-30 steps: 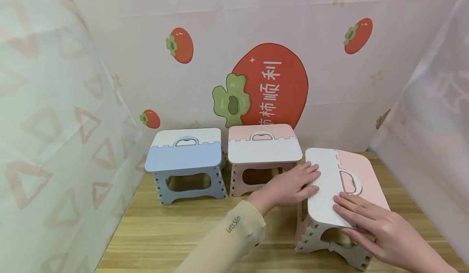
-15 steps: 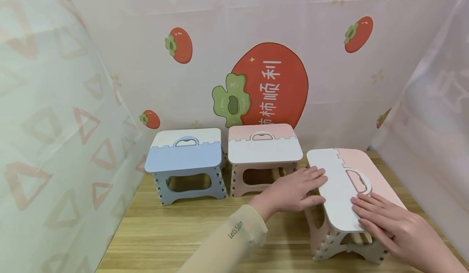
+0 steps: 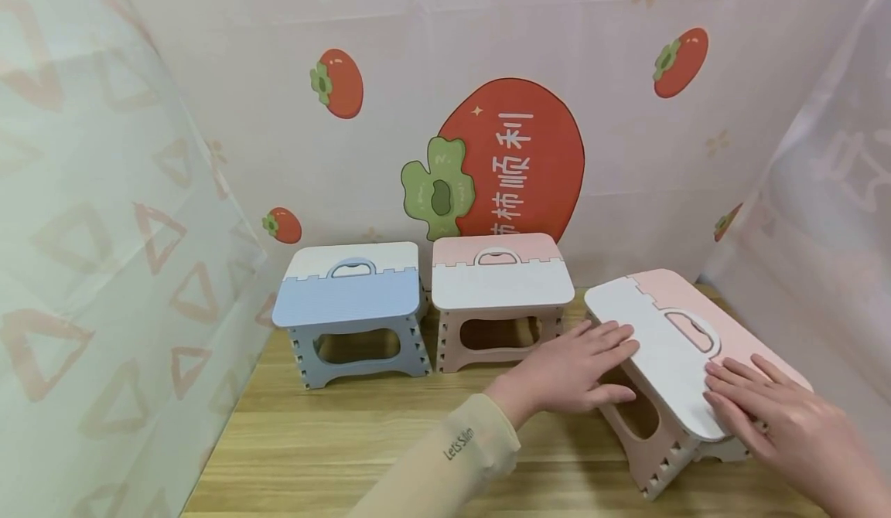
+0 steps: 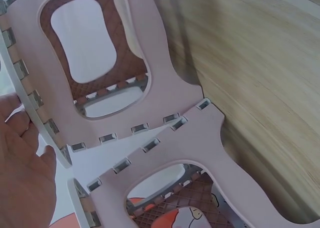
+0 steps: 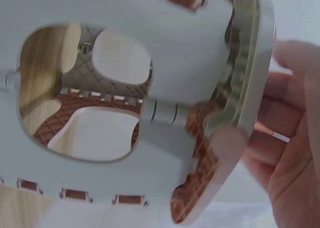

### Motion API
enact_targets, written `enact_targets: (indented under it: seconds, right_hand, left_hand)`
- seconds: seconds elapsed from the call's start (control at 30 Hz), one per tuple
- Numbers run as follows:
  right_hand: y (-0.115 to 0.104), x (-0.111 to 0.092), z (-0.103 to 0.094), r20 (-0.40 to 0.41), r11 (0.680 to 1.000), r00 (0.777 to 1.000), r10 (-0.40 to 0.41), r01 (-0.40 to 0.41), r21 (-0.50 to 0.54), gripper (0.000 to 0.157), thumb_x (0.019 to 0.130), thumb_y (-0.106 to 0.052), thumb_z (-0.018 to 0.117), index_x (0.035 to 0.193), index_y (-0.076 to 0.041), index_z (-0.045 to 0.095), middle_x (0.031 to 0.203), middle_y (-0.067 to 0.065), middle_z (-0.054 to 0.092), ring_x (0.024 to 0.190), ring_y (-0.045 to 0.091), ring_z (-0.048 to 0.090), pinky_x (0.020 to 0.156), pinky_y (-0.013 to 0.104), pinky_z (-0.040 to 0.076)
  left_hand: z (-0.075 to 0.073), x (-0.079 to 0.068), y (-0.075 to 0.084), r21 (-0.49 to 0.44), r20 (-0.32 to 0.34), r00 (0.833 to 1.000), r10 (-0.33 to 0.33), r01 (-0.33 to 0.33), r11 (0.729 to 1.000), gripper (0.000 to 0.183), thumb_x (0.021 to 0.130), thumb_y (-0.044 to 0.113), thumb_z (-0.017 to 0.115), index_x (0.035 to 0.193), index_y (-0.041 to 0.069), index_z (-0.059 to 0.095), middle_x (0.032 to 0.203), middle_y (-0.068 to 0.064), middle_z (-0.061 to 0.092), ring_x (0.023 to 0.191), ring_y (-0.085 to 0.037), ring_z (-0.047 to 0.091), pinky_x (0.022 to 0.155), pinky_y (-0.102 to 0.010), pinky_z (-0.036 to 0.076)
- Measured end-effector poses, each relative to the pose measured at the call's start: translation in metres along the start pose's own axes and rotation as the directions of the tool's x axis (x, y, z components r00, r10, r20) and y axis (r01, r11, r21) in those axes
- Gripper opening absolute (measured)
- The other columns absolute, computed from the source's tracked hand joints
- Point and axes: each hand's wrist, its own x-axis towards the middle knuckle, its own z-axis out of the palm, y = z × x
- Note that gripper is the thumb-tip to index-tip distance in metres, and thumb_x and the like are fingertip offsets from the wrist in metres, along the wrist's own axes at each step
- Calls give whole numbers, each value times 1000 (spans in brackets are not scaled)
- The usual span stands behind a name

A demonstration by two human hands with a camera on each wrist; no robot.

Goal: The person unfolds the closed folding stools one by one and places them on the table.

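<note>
A folding step stool (image 3: 671,352) with a white-and-pink top and pink side legs stands at the right of the table, set at a slant. My left hand (image 3: 581,367) touches the white edge of its top with fingers fairly straight. Across the near right end of the top lies my right hand (image 3: 786,417), fingers extended. In the left wrist view the stool's pink leg frame (image 4: 160,52) shows beside my left hand (image 4: 25,173). From the right wrist, the stool's pale end panel (image 5: 180,47) appears, with my right hand (image 5: 295,123) at the top's edge.
Left of this stool stands a second pink-and-white stool (image 3: 501,286), near the back wall. Beside it is a blue-and-white stool (image 3: 348,299) of the same kind. Fabric walls with persimmon prints (image 3: 515,162) enclose the wooden table (image 3: 306,448) behind and at both sides.
The right-hand stool has turned, its near end swinging to the right, and shifted right. Both my hands have moved right along with it. The other two stools stay put.
</note>
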Motion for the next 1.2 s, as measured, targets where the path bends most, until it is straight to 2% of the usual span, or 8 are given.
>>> enact_targets:
  seconds: [0.1, 0.17, 0.27, 0.33, 0.43, 0.5, 1.03, 1.2]
  right_hand:
    - [-3, -2, -2, 85, 994, 993, 80, -74, -75, 72, 103, -64, 43, 101, -1, 78, 115, 11, 76, 142, -17, 24, 124, 20, 18]
    - [-6, -2, -3, 139, 985, 980, 144, -129, -114, 68, 95, -67, 55, 105, -3, 77, 107, 19, 76, 145, 3, 39, 125, 22, 16]
    - [-10, -3, -6, 209, 960, 943, 259, -227, -163, 64, 77, -63, 77, 112, -9, 74, 116, 19, 74, 129, 39, 58, 119, 45, 36]
    - [-12, -3, -7, 240, 945, 919, 312, -274, -178, 67, 70, -58, 85, 115, -10, 73, 121, 19, 72, 107, 49, 65, 100, 63, 48]
    - [-12, -4, -8, 285, 931, 891, 355, -309, -193, 73, 67, -57, 87, 121, -10, 71, 126, 20, 69, 108, 50, 65, 67, 73, 48]
    - [-12, -5, -8, 307, 930, 882, 358, -310, -196, 79, 65, -58, 88, 124, -9, 70, 129, 21, 68, 109, 48, 65, 63, 74, 48]
    - [-8, -5, -5, 287, 950, 912, 294, -247, -190, 75, 72, -58, 85, 121, -4, 68, 125, 27, 67, 108, 49, 64, 59, 71, 51]
    - [2, -8, -2, 331, 937, 880, 339, -283, -206, 70, 76, -45, 86, 126, 0, 66, 132, 27, 63, 118, 48, 59, 69, 73, 51]
  left_hand:
    - [1, 2, 3, -27, 9, 1000, -13, 13, 1000, 75, 104, 68, 22, 166, 27, 9, 172, 10, 0, 156, -6, -6, 127, -27, -5]
    - [1, 4, 4, -34, 11, 1000, -19, 20, 999, 76, 104, 68, 21, 166, 27, 7, 172, 10, -2, 156, -6, -8, 127, -28, -5]
    - [1, 5, 6, -31, 7, 1000, -26, 26, 999, 77, 103, 69, 22, 166, 27, 7, 172, 10, -1, 156, -6, -7, 127, -29, -4]
    - [1, 6, 6, -28, 3, 1000, -28, 28, 999, 77, 103, 69, 23, 166, 27, 9, 172, 10, 1, 157, -7, -5, 128, -29, -1]
    - [-1, 6, 5, -39, 8, 999, -34, 34, 999, 76, 103, 69, 22, 166, 27, 8, 172, 12, 0, 156, -5, -5, 128, -30, -1]
    - [-2, 7, 3, -44, 14, 999, -38, 38, 998, 76, 104, 68, 21, 166, 28, 7, 171, 14, -1, 156, -3, -6, 128, -30, -1]
    - [0, 18, -18, -25, 4, 995, -103, 103, 994, 76, 105, 66, 24, 166, 22, 11, 172, 8, 6, 158, -9, 1, 128, -30, 0]
    - [-4, 18, -17, 20, 4, 996, -90, 90, 996, 76, 105, 66, 24, 166, 23, 15, 172, 9, 10, 157, -8, 5, 128, -30, 1]
